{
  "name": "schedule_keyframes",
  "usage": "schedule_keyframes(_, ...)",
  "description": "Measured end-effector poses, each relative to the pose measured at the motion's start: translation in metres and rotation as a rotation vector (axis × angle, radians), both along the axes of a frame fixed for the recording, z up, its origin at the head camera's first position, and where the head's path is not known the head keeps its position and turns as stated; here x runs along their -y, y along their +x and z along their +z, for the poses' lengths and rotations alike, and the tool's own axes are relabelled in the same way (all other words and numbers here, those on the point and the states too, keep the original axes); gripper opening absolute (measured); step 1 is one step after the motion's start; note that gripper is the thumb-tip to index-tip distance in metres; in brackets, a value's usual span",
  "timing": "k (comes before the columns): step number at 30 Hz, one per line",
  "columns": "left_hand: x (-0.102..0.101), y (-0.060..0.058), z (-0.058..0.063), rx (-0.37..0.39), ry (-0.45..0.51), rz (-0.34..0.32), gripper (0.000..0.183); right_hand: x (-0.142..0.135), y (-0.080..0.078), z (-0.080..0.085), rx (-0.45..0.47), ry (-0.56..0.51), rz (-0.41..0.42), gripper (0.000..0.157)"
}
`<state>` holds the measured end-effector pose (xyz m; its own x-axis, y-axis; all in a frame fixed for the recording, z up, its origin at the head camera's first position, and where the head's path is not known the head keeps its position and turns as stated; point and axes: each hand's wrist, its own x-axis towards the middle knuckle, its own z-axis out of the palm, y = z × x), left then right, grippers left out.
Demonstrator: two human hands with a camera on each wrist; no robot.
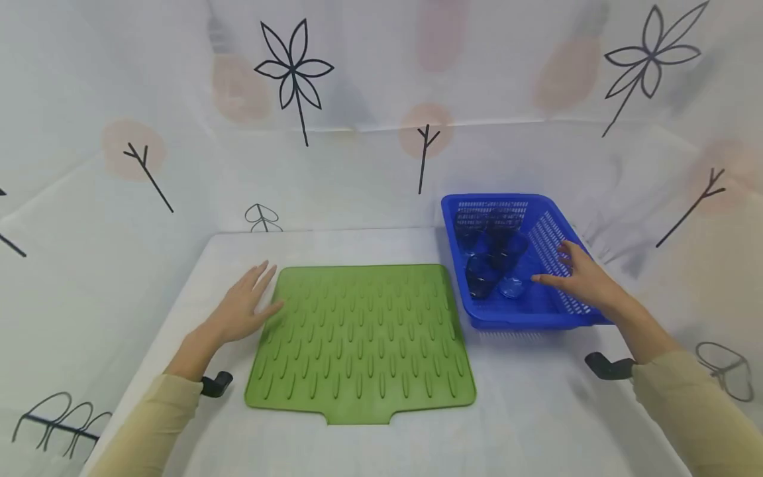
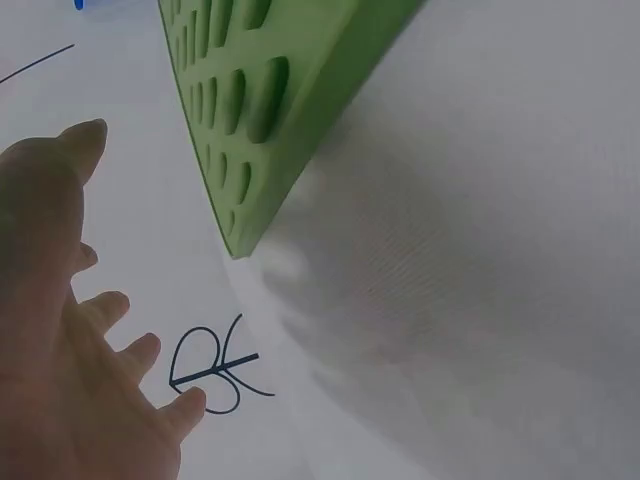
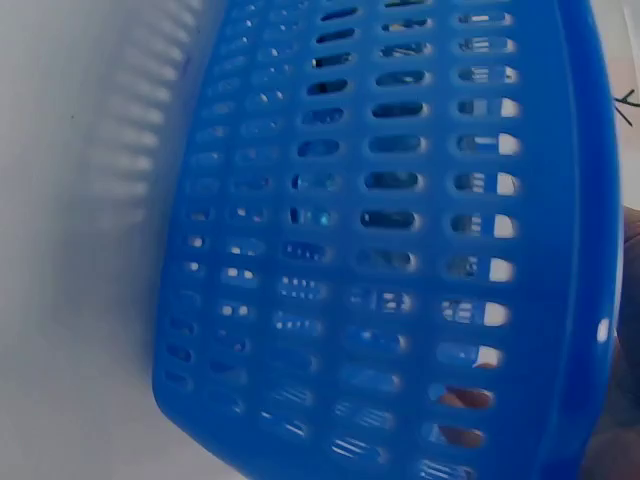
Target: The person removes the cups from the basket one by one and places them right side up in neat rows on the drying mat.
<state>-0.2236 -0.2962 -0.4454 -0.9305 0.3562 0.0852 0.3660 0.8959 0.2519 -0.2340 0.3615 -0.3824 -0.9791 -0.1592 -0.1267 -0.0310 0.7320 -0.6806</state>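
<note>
My left hand point(image 1: 240, 310) hovers at the left edge of a green ridged drying mat point(image 1: 371, 331), fingers extended and thumb apart. The left wrist view shows that hand point(image 2: 90, 350) holding nothing, beside the mat's corner point(image 2: 300, 110). Over the right side of a blue slotted plastic basket point(image 1: 530, 320) is my right hand point(image 1: 587, 281), its fingers spread and empty. Inside the basket sit several dark see-through glasses point(image 1: 479, 273) and a clearer one point(image 1: 511, 287). In the right wrist view the basket wall point(image 3: 540, 300) hides most of the right hand.
A white cloth-covered table point(image 1: 524, 411) lies under the mat and basket. White fabric walls point(image 1: 357, 179) with plant drawings stand at the back and both sides. Each wrist carries a small black mount point(image 1: 609, 366).
</note>
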Motion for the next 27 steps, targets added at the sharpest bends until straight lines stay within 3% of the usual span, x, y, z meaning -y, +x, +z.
schedule_keyframes(13,-0.003,0.005,-0.019,0.126,0.085,-0.022,0.069,0.004,-0.003,-0.01,-0.015,0.066,0.013,0.106)
schedule_keyframes(27,-0.003,0.014,-0.027,0.209,0.115,-0.038,0.065,0.017,-0.003,-0.014,-0.004,0.047,0.05,0.094)
